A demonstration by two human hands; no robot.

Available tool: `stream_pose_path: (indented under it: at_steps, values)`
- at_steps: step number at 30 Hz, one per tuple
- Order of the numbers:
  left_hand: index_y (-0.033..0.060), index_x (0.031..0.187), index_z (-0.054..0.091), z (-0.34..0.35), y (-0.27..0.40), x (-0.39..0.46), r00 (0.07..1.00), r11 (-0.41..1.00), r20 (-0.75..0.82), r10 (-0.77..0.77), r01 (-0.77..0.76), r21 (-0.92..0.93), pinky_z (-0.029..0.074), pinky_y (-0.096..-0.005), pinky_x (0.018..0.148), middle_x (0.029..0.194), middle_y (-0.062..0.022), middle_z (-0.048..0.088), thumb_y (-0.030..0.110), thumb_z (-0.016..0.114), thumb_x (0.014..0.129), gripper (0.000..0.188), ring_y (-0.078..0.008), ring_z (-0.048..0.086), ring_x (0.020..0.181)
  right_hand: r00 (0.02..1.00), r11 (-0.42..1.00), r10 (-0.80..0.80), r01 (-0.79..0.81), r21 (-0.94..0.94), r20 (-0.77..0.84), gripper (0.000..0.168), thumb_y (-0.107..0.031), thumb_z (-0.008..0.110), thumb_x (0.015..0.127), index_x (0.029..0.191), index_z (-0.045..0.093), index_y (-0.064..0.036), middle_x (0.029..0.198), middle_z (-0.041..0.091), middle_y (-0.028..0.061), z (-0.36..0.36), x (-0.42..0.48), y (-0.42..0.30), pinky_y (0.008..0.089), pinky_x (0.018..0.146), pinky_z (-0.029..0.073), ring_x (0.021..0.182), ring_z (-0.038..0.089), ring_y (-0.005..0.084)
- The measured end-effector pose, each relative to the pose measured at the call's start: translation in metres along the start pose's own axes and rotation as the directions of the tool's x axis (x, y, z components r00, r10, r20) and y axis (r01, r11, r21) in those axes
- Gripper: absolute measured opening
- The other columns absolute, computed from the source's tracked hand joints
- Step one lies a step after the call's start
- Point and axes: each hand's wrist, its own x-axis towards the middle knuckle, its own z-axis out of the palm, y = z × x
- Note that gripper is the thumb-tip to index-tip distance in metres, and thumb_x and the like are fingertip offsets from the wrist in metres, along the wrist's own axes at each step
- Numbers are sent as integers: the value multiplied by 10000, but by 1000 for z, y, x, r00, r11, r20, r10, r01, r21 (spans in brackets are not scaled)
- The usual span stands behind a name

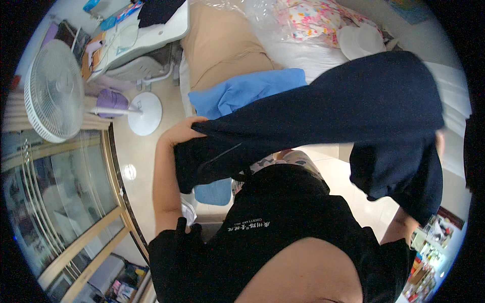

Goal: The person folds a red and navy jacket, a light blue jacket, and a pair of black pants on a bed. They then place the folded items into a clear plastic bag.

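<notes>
A dark navy garment (pixel 333 102) is stretched in the air across my front, with a large part hanging down on the right. My left hand (pixel 189 130) grips it near one end, the fingers tucked into the cloth. At its far right edge, my right hand (pixel 440 142) shows only as a sliver; the cloth hides its fingers, so its hold cannot be made out. Behind the garment, a blue folded cloth (pixel 246 89) lies on the bed against a tan fabric item (pixel 223 45).
A standing fan (pixel 55 91) is on the left, its round base (pixel 144 113) on the floor near a purple bin (pixel 112 103). A white desk (pixel 151 38) adjoins the bed. A white hat (pixel 362 41) and floral cloth (pixel 314 19) lie on the bed. Glass sliding doors (pixel 72 189) stand lower left.
</notes>
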Motion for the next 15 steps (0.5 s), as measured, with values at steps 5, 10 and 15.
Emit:
stream_pose_path:
  at_steps: [5,10,15]
  values:
    - [-36,1020,574,4,-43,12,944,937,1,-329,326,-121,432,-274,753,928,-100,613,302,591,770,420,-168,568,806,834,997,-64,25,78,548,688,-488,495,804,1280,322,-23,1189,459,170,146,136,-64,371,884,400,1047,482,262]
    - [-88,968,573,28,-69,46,889,890,-158,-431,388,-240,452,-281,661,836,-115,613,300,596,760,440,-182,576,708,704,957,273,-267,-112,656,992,-668,482,703,1345,99,-16,1330,255,236,261,115,-23,494,963,301,1189,341,363]
    - [-96,967,562,20,-22,80,816,866,-295,-498,450,-218,445,-288,673,833,-135,611,279,601,748,437,-194,576,736,742,935,215,32,-354,635,1010,-668,536,657,1297,228,50,1316,277,239,299,109,26,456,934,326,1191,344,328]
